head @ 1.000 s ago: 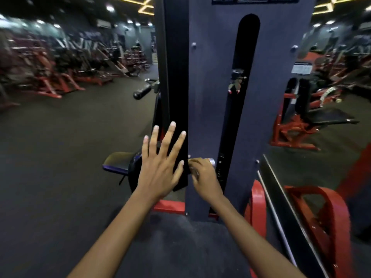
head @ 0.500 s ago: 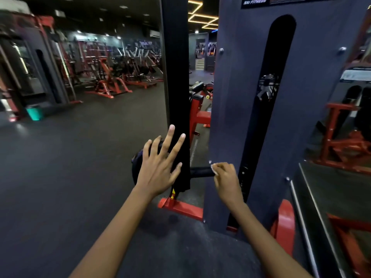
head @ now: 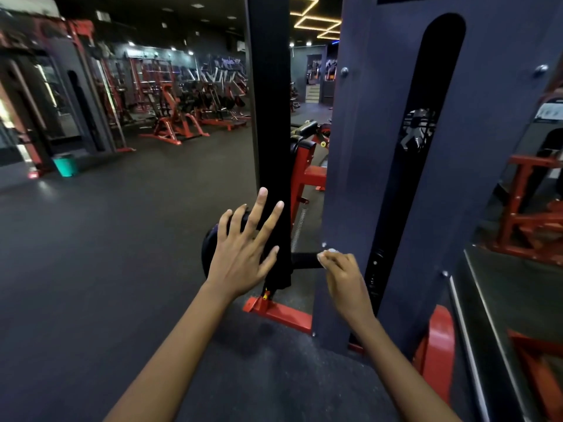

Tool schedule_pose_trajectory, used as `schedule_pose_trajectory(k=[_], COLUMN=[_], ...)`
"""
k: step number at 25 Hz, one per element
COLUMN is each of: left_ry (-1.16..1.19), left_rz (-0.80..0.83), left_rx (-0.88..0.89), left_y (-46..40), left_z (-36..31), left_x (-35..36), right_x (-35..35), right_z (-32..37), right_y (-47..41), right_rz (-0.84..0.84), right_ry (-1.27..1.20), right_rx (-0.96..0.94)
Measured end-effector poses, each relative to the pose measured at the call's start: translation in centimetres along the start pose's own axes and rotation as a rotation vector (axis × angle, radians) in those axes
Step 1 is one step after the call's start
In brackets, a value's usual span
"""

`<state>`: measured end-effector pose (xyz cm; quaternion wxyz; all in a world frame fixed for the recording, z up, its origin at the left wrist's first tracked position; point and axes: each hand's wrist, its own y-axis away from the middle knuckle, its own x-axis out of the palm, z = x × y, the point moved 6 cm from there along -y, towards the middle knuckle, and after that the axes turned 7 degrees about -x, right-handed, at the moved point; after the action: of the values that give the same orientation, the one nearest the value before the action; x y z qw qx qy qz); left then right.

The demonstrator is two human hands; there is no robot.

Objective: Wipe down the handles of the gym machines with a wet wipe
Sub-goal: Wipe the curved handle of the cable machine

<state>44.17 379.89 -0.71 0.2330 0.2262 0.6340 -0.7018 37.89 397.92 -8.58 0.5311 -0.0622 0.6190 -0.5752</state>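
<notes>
The right hand [head: 344, 277] pinches the wet wipe [head: 330, 252] at the black handle's [head: 306, 260] end, left hand [head: 243, 254] splayed open — the small wad may slip off, leaving the grip half-wiped.

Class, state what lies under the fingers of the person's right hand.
A white wet wipe shows at the fingertips of the right hand, against the black handle. The hand covers the rest of the wipe.

A dark rubber floor [head: 91, 254] is being lit by ceiling strip lights [head: 316, 24]; red machines [head: 173, 126] are being lined along the far wall, a green bin [head: 65, 166] beside them.
</notes>
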Motion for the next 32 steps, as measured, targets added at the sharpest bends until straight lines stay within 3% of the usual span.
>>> schedule_pose_trajectory(k=[5, 7, 9, 11, 15, 17, 20, 25, 28, 32], left_ry=[0.009, 0.011, 0.006, 0.006, 0.004, 0.004, 0.005, -0.006, -0.014, -0.007], left_rz=[0.014, 0.013, 0.011, 0.001, -0.004, -0.008, 0.002, -0.002, -0.002, -0.005], left_rx=[0.022, 0.024, 0.025, 0.019, 0.026, 0.032, 0.047, 0.034, 0.038, 0.038], left_y=[0.1, 0.0, 0.1, 0.1, 0.2, 0.3, 0.3, 0.3, 0.4, 0.5], left_z=[0.4, 0.4, 0.4, 0.5, 0.6, 0.7, 0.8, 0.7, 0.7, 0.7], left_x=[0.3, 0.3, 0.5, 0.6, 0.8, 0.8, 0.7, 0.7, 0.7, 0.6], right_x=[-0.5, 0.5, 2.4, 4.1, 3.7, 2.6, 1.7, 2.0, 4.1, 3.5], right_z=[-0.1, -0.2, 0.3, 1.0, 1.9, 1.5, -1.3, -2.2, 0.3, 2.0], right_y=[-3.0, -5.1, -6.5, -7.2, -6.6, -6.2, -5.7, -6.3, -7.0, -6.3], right_rz=[0.019, 0.24, 0.485, 0.545, 0.409, 0.421, 0.507, 0.695, 0.651, 0.337], right_ry=[-0.015, 0.223, 0.285, 0.096, -0.264, -0.326, -0.231, 0.202, 0.136, -0.293], right_rx=[0.226, 0.209, 0.171, 0.154, 0.151, 0.048, 0.002, 0.011, 0.034, 0.2])
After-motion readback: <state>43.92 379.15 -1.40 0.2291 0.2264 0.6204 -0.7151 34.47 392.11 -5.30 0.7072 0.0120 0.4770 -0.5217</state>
